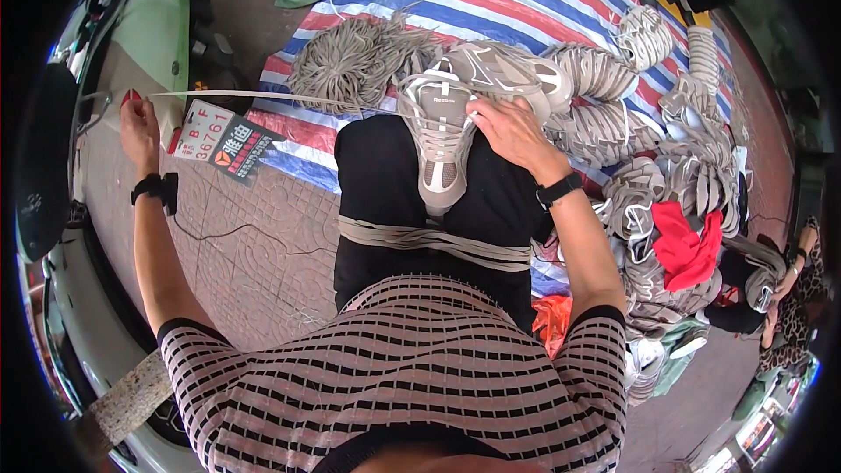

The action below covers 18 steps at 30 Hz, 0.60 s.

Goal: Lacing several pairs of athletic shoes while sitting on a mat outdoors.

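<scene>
A beige and white sneaker upper [440, 144] rests between my knees, its toe toward me. A pale flat shoelace [289, 99] stretches taut from its eyelets out to the left. My left hand [140, 134] is closed on the far end of that lace, with something red at the fingertips. At the upper's right side, my right hand [515, 134] pinches its edge near the eyelets; a small white bit shows at the fingertips. Several loose laces [438, 243] lie across my thighs. Beyond the upper is a big bundle of grey-beige laces [350, 61].
A striped plastic sheet [307, 162] covers the ground ahead. Stacked sneaker uppers [604, 131] and a red cloth [688, 245] lie to the right. A parked scooter [158, 44] stands at the left, above a printed plate [226, 142]. Another person's arm [793, 276] shows far right.
</scene>
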{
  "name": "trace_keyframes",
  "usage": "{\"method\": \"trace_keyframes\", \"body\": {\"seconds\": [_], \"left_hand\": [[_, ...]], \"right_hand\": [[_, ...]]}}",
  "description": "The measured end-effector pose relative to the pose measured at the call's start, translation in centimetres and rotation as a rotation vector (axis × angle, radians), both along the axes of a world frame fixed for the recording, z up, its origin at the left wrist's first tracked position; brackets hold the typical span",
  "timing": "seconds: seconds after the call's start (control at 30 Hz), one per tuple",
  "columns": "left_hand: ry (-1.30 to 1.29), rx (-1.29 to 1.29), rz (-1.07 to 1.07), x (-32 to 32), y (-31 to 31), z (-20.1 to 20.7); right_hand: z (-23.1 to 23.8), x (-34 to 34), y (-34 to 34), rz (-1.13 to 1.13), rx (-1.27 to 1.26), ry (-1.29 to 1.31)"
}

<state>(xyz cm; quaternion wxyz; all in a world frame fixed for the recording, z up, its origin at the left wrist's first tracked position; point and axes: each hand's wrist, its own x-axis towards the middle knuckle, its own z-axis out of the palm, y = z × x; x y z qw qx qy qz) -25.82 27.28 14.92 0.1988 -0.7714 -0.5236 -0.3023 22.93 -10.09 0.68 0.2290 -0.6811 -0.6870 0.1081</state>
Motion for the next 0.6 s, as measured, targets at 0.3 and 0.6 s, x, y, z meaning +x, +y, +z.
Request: {"method": "trace_keyframes", "body": {"seconds": [0.3,0.6], "left_hand": [[-0.706,-0.359,-0.154,3.9,-3.9,-3.7],[-1.369,-0.654,-0.295,8.2,-5.5,-4.3]], "right_hand": [[3.2,-1.9,0.1,0.084,0.147,-0.05],[1.9,-2.6,1.6,0.135,-0.112,0.043]]}}
